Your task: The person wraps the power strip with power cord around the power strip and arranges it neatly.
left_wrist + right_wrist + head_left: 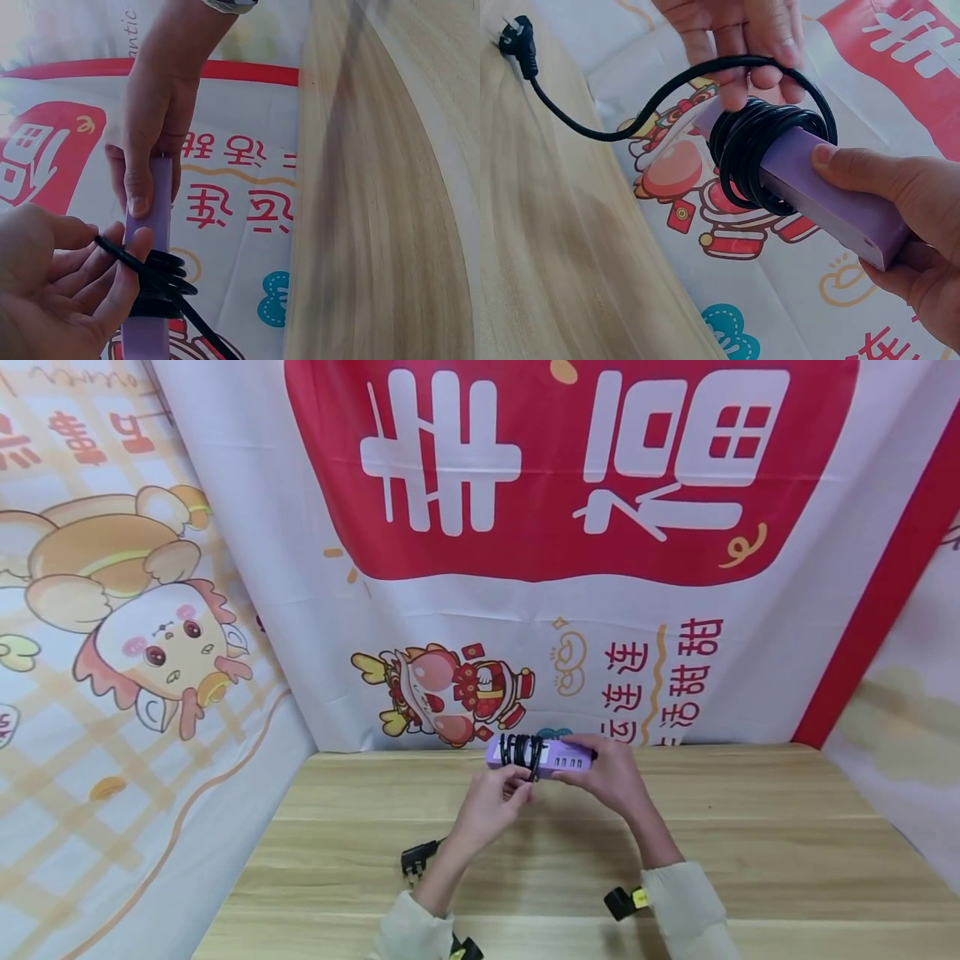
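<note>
A purple power strip [553, 762] with a row of USB ports is held above the far part of the table. My right hand [613, 774] grips its right end, thumb on one broad face and fingers behind. Several turns of black cord [744, 154] are wound around the strip's other half. With thumb and fingers, my left hand [489, 802] pinches a loose length of that cord beside the coils, as the left wrist view shows. From there the cord runs to a black plug [517, 43], its metal pins facing out, low at the left over the wooden table.
The wooden table [555, 868] meets a white and red printed cloth [525, 610] behind it. Another printed cloth [150, 693] hangs at the left. Small black and yellow items [621, 903] show at both sleeves.
</note>
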Tool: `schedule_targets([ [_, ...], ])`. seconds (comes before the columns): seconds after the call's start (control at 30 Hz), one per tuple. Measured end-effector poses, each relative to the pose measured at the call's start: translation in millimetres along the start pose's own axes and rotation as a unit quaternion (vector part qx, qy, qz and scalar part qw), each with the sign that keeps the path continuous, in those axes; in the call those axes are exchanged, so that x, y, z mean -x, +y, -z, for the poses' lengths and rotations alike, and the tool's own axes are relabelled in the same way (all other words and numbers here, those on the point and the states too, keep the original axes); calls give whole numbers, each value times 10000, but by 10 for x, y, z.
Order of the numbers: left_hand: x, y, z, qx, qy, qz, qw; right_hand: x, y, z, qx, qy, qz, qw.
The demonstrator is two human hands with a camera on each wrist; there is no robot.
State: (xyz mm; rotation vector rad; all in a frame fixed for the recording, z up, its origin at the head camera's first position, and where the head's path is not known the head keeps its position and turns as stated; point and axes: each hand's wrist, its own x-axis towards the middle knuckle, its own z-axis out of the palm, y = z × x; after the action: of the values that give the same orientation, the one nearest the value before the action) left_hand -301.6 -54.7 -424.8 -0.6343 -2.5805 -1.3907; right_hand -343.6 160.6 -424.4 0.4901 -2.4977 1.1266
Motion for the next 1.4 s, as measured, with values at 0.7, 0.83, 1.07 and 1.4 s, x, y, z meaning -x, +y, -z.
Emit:
schedule_targets([
  [0.7, -42, -355, -57, -721, -934, -84, 9930, -9, 45, 104, -382, 139, -665, 9970],
  [0.83, -59, -422, -70, -972, -806, -174, 9918, -17, 29, 120, -478, 131, -732, 9961],
  [1.07, -80, -547, -92, -1176, -724, -437, 9895, -15, 5, 127, -621, 115, -850, 9944],
  [1.4, -99, -648, -70, -1176, -650, -342, 9903, -31, 3, 125, -778, -90, -982, 9921],
])
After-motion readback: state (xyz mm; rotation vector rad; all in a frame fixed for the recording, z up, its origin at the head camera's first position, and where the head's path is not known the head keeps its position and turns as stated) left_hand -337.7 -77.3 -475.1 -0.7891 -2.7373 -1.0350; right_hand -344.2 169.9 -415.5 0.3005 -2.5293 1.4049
